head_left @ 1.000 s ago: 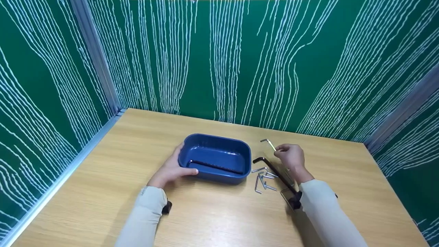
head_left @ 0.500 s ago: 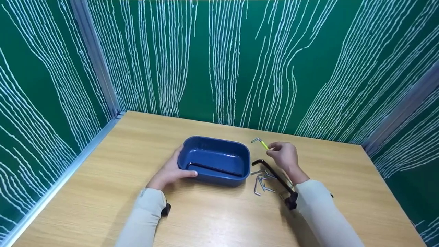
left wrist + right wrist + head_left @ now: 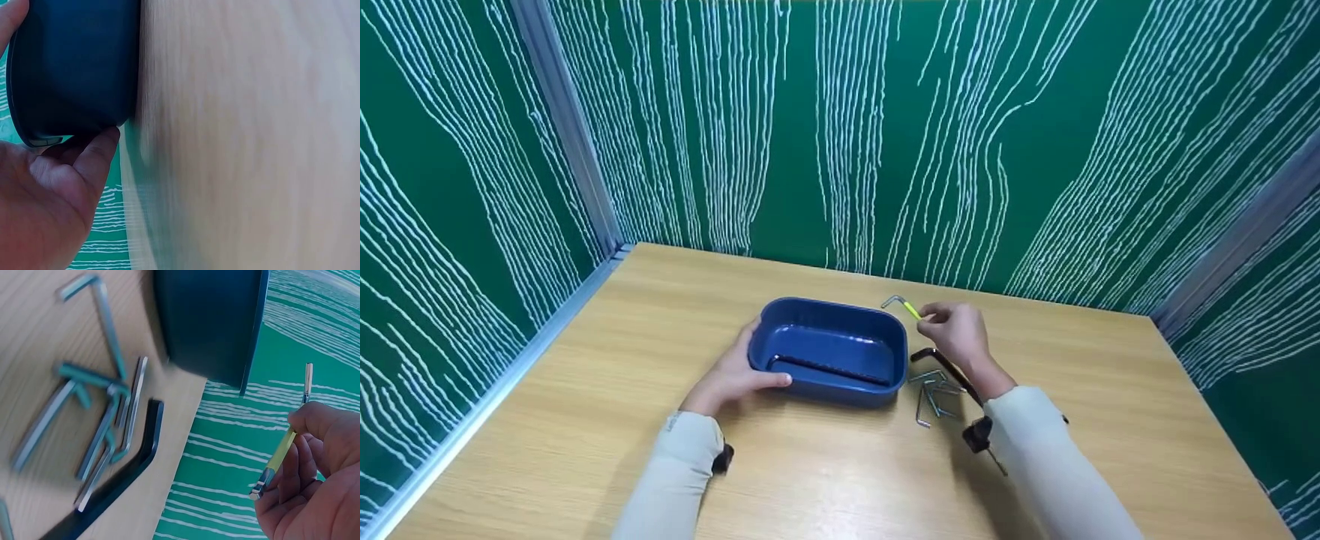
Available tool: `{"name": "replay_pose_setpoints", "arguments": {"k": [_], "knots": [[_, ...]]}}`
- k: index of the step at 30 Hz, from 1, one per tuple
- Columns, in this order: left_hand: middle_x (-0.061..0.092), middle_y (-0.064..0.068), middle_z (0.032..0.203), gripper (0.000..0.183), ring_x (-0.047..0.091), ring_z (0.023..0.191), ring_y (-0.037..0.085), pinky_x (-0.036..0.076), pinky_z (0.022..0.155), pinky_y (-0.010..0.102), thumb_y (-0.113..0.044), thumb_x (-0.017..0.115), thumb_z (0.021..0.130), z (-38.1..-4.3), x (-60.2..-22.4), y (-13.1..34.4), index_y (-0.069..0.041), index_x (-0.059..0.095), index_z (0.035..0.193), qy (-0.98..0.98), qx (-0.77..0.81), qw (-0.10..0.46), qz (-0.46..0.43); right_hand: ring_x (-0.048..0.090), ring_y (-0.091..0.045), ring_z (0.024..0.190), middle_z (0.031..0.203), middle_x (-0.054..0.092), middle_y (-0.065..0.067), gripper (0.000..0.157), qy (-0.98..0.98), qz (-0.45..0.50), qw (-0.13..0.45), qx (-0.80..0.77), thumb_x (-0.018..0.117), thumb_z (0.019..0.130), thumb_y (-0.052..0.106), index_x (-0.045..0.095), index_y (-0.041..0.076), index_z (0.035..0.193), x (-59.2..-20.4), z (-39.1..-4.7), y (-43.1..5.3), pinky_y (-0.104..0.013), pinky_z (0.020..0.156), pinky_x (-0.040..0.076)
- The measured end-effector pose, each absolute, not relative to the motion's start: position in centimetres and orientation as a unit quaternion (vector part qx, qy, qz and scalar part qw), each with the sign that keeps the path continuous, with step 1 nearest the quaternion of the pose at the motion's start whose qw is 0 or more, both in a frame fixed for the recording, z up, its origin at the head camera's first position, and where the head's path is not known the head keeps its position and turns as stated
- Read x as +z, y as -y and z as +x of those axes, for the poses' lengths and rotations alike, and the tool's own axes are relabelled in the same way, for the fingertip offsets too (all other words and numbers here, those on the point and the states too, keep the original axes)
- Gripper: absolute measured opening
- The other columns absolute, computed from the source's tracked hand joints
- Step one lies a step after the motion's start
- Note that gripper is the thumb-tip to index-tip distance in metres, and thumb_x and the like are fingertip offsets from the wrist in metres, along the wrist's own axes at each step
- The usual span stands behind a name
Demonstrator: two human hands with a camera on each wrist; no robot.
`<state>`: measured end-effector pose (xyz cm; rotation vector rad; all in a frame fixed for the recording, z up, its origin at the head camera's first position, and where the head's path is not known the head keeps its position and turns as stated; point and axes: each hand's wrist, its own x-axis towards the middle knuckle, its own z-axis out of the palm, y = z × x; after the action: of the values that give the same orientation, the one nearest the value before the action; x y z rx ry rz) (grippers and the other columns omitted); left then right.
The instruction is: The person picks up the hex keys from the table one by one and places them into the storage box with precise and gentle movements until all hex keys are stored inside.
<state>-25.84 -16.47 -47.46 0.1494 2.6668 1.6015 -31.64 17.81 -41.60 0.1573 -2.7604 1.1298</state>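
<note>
Left hand [image 3: 735, 373] is gripping a blue bin [image 3: 840, 397]. Right hand [image 3: 958, 334] is pinching a hex key [image 3: 281, 451] (yellow-banded) near it.

Bent hex key [image 3: 912, 310], yellow-banded, held aloft, near upright blue bin [image 3: 840, 346]

Bin [image 3: 840, 393] blue; hex key [image 3: 911, 309] silver (yellow-green band [image 3: 281, 450]); wall [image 3: 791, 165] green, white-streaked.
</note>
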Motion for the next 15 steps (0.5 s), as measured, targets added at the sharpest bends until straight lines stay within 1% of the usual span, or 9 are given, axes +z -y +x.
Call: {"name": "replay_pose_setpoints", "arguments": {"k": [5, 9, 12, 15], "knots": [[0.029, -0.004, 0.139, 0.109, 0.033, 0.123, 0.021, 0.025, 0.101, 0.050, -0.043, 0.080, 0.053, -25.8, -47.5, 16.5, -0.032, 0.013, 0.138, -0.859, 0.510, 0.020, 0.040, 0.057, -0.018, 0.071, 0.080, 0.063, -0.004, 0.017, 0.916, 0.042, 0.055, 0.396, 0.061, 0.077, 0.017, 0.066, 0.014, 0.093, -41.6, -31.7, -16.4, -0.026, 0.054, 0.050], [0.028, -0.005, 0.140, 0.109, 0.032, 0.123, 0.020, 0.024, 0.102, 0.050, -0.044, 0.080, 0.053, -25.8, -47.4, 16.5, -0.034, 0.012, 0.138, -0.862, 0.505, 0.023, 0.029, 0.060, -0.022, 0.074, 0.085, 0.063, -0.005, 0.017, 0.908, 0.036, 0.031, 0.417, 0.061, 0.078, 0.017, 0.065, 0.016, 0.094, -41.7, -31.5, -15.2, -0.028, 0.051, 0.051], [0.028, -0.004, 0.140, 0.109, 0.032, 0.124, 0.021, 0.025, 0.102, 0.050, -0.044, 0.079, 0.054, -25.8, -47.3, 16.5, -0.033, 0.012, 0.138, -0.862, 0.505, 0.024, 0.030, 0.061, -0.022, 0.073, 0.086, 0.064, -0.005, 0.015, 0.908, 0.041, 0.030, 0.417, 0.061, 0.077, 0.017, 0.065, 0.018, 0.092, -41.8, -31.5, -14.4, -0.029, 0.049, 0.051], [0.027, -0.003, 0.140, 0.109, 0.032, 0.124, 0.022, 0.024, 0.102, 0.050, -0.043, 0.080, 0.054, -25.8, -47.3, 16.5, -0.031, 0.012, 0.139, -0.860, 0.509, 0.023, 0.036, 0.060, -0.019, 0.071, 0.085, 0.064, -0.003, 0.014, 0.912, 0.045, 0.039, 0.405, 0.061, 0.077, 0.016, 0.066, 0.019, 0.091, -42.0, -31.4, -13.8, -0.027, 0.051, 0.051]]}}
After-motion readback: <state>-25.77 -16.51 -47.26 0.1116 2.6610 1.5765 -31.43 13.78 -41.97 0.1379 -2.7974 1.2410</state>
